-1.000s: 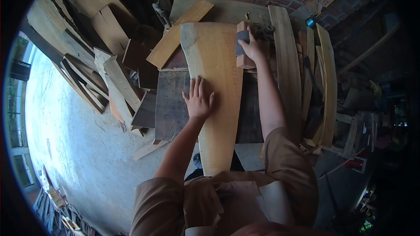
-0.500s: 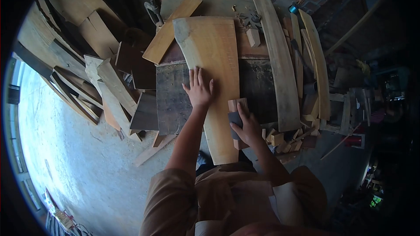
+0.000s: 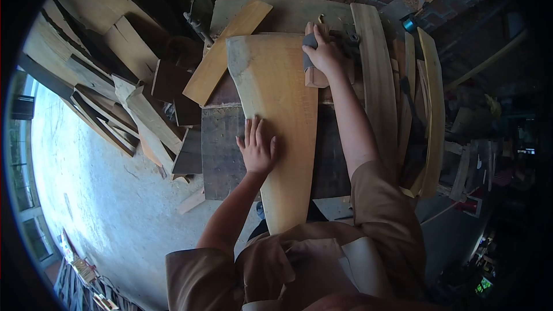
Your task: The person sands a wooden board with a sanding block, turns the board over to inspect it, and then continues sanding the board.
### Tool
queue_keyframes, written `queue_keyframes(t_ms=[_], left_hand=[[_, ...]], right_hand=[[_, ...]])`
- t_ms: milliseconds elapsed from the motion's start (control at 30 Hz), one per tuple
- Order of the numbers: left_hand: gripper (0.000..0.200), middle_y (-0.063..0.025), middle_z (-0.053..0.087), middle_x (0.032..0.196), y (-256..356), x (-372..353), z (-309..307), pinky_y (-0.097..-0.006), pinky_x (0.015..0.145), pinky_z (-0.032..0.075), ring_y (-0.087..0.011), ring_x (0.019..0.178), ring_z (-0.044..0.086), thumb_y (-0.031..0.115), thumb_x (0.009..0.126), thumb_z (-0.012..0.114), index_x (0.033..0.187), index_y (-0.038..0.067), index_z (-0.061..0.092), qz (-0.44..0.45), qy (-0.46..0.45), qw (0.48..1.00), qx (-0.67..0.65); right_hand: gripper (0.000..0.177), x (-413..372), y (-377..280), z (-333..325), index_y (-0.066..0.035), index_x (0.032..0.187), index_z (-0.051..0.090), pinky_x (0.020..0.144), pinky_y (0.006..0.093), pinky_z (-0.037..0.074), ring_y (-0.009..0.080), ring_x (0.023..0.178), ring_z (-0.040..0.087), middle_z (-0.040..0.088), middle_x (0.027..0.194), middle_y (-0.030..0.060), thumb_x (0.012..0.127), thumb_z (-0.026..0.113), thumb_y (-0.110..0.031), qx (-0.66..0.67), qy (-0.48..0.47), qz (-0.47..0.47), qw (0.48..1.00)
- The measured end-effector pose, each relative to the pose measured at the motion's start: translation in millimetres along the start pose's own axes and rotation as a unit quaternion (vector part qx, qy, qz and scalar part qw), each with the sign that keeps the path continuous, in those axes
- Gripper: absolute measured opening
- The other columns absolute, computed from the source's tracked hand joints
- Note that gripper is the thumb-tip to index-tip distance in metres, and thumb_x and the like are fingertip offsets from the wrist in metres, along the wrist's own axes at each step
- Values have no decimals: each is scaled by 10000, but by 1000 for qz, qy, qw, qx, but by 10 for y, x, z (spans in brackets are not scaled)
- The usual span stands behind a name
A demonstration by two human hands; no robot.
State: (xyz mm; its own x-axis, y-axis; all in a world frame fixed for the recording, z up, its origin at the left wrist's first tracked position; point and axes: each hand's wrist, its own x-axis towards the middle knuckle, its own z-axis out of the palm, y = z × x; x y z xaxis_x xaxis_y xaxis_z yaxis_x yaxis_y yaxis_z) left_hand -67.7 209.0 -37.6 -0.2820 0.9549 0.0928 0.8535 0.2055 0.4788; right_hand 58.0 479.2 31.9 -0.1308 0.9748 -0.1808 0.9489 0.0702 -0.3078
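Left hand (image 3: 256,151): laid flat, fingers loosely spread, so the plank (image 3: 279,92) is apparently pinned to the worktop (image 3: 222,155).
Right hand (image 3: 326,55): fingers closed around the sanding block (image 3: 315,78) (plank's one-o'clock edge).

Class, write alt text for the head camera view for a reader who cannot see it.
From above: a person's right hand grips a wooden block at the far edge of a pale board, left hand flat on it. Wood offcuts lie piled to the left.
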Motion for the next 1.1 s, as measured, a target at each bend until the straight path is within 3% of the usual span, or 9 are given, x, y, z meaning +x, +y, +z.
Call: queue_keyframes(t_ms=[67, 167, 300, 367, 400, 467, 600, 800, 1100], left_hand=[[546, -112, 307, 1390, 7, 16, -6, -562, 1000, 178, -303, 1313, 227, 371, 855, 434, 1292, 55, 347, 4, 2, 1000, -6], [564, -149, 319, 1374, -9, 25, -6, -519, 1011, 186, -331, 1303, 235, 364, 842, 451, 1287, 34, 344, 21, 4, 1000, -6], [582, -121, 292, 1396, 7, 26, 24, -547, 1000, 189, -318, 1314, 216, 377, 842, 451, 1310, 55, 325, 16, 6, 1000, -8], [590, -106, 276, 1408, -9, -3, 17, -568, 991, 191, -306, 1320, 206, 392, 844, 448, 1320, 66, 319, 18, 3, 1000, -10], [600, -105, 270, 1411, -3, -4, 14, -572, 989, 191, -306, 1322, 201, 394, 842, 450, 1326, 69, 310, 21, 10, 1000, -12], [617, -103, 260, 1416, -19, 15, 37, -583, 982, 195, -305, 1325, 190, 405, 833, 456, 1331, 75, 304, 33, 23, 999, -21], [617, -109, 267, 1410, -42, 12, 79, -587, 977, 199, -304, 1326, 187, 410, 830, 456, 1326, 73, 311, 39, 28, 999, -2], [611, -112, 265, 1409, -55, 25, 115, -584, 979, 199, -305, 1329, 175, 425, 831, 435, 1315, 69, 323, 53, 43, 998, 8], [619, -95, 261, 1413, -35, -10, 84, -594, 981, 194, -289, 1331, 177, 426, 819, 443, 1321, 86, 320, 31, 28, 999, 34]], right_hand=[[723, 354, 26, -29, -258, 1396, 176, 882, 409, 426, 340, 1063, 514, 483, 1202, 216, 789, 496, -484, 32, 40, -27, 998], [721, 447, 11, -94, -251, 1395, 185, 890, 410, 421, 343, 1039, 525, 501, 1176, 212, 788, 501, -478, 25, 10, -22, 999], [720, 10, 120, -79, -249, 1392, 197, 858, 416, 436, 347, 1005, 539, 516, 1134, 224, 786, 510, -480, 32, 43, 10, 999], [718, -268, 304, 90, -243, 1388, 213, 810, 429, 454, 355, 965, 554, 530, 1076, 249, 785, 514, -489, 41, 13, -4, 999], [725, -532, 399, 168, -243, 1388, 208, 770, 447, 463, 382, 918, 565, 536, 1027, 273, 782, 523, -486, 38, 81, -48, 995], [751, -1151, 524, 313, -239, 1394, 167, 758, 463, 467, 429, 876, 561, 531, 993, 292, 779, 549, -436, 114, 69, -46, 990], [790, -2655, 600, 536, -244, 1403, 117, 749, 453, 459, 448, 863, 552, 514, 970, 294, 786, 593, -373, 146, -14, 0, 989], [781, -4105, 442, 745, -259, 1398, 155, 691, 439, 465, 370, 847, 530, 464, 943, 230, 769, 607, -366, 111, -64, 48, 991], [756, -3656, 427, 716, -247, 1385, 225, 652, 426, 472, 354, 778, 553, 479, 922, 215, 754, 625, -364, 112, -18, 5, 994]])
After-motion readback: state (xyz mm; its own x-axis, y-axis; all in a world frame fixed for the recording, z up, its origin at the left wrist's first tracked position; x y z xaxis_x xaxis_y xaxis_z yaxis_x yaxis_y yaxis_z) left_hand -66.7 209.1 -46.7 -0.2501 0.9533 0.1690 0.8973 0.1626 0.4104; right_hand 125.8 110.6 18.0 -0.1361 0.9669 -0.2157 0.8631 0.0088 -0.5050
